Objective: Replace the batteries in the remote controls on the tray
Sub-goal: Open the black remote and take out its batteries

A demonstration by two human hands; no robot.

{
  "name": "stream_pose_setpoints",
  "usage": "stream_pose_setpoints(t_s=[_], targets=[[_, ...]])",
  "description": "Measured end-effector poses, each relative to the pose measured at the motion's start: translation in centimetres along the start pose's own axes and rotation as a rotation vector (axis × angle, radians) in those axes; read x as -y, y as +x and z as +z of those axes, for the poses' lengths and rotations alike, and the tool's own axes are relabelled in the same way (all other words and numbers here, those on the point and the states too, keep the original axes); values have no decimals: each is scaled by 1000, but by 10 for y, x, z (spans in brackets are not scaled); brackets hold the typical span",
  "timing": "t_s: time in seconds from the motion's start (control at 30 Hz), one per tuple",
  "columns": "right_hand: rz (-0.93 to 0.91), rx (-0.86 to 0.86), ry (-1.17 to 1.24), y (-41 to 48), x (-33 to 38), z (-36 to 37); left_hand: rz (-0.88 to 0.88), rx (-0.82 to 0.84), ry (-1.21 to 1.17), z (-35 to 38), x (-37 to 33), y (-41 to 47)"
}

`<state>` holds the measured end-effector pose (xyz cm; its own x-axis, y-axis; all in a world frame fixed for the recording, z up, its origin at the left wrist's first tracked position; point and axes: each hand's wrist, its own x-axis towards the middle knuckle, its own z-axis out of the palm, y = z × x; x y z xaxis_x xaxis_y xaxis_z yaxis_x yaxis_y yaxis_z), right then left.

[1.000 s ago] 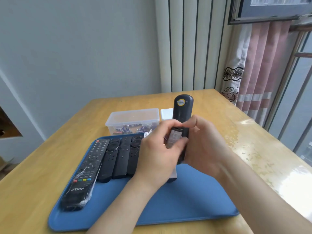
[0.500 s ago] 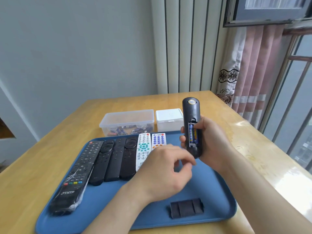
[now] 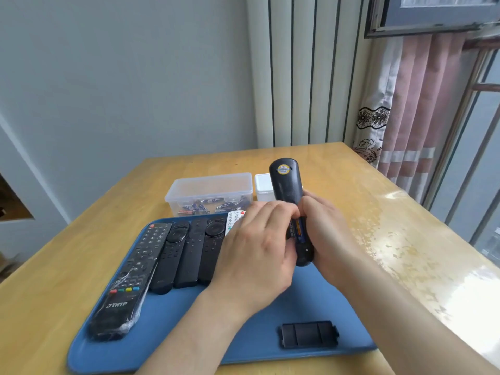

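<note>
My right hand (image 3: 328, 234) grips a black remote (image 3: 286, 182) upright above the blue tray (image 3: 167, 328), back side toward me, its battery compartment open. Blue batteries (image 3: 298, 230) show inside it. My left hand (image 3: 254, 253) reaches in with curled fingertips at those batteries. The remote's black battery cover (image 3: 308, 334) lies loose on the tray's near right part. Several black remotes (image 3: 189, 253) and a white one (image 3: 234, 219), mostly hidden by my left hand, lie side by side on the tray's left half.
Behind the tray stand a clear plastic box (image 3: 209, 190) with several loose batteries and a small white box (image 3: 263, 188). The wooden table (image 3: 392, 239) reaches right toward a window with pink curtains (image 3: 414, 104). A wall stands behind.
My left hand set the battery cover down on the tray, then rose back to the remote and now has its fingertips at the batteries. The remote shifted slightly left.
</note>
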<state>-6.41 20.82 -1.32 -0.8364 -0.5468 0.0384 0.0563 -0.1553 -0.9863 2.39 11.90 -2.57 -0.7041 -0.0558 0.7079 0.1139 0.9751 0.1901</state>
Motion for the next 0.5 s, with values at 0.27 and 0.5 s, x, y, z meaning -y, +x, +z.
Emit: stream_pose_setpoints(t_s=[0.27, 0.5], targets=[[-15, 34, -79, -1, -2, 3, -65, -21, -14, 3, 4, 0], [-45, 72, -112, -3, -2, 7, -167, -65, -148, 7, 6, 2]])
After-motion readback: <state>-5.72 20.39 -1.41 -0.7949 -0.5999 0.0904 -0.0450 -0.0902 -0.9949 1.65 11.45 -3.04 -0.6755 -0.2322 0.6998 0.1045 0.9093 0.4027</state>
